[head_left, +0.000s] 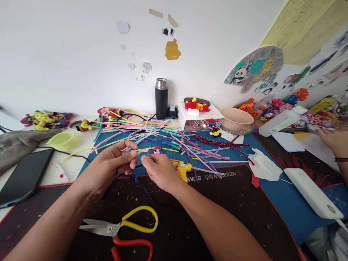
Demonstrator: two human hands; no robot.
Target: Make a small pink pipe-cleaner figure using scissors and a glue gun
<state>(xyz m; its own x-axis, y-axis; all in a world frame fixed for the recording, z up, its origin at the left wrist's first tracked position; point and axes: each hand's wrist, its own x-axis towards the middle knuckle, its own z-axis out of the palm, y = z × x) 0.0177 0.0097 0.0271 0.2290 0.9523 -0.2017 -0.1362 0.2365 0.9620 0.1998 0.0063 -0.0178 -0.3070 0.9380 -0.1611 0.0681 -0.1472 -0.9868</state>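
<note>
Yellow and red handles mark the scissors (110, 229), nearest, blades parted on the dark mat (217, 214). Beyond, the left hand (108, 165) pinches a pale pink strip (143, 150), thin and slightly bent, probably light, soft and pliable, best held near an end. Beside it, the right hand (160, 172) closes on a small dark piece (149, 156), too hidden to describe. Farther back lie bright, fuzzy-looking stems (152, 125).

Wearer's hands: two were visible, left hand (107, 165) and right hand (160, 173)
Other person's hand (332, 139): one was visible
Scissors (109, 229): one pair
Yellow glue gun (184, 167): one
Smartphone (25, 177): one
Black vacuum flask (161, 101): one
Beige bowl (236, 120): one
Pipe cleaners (161, 141): many were there, too tangled to count
</note>
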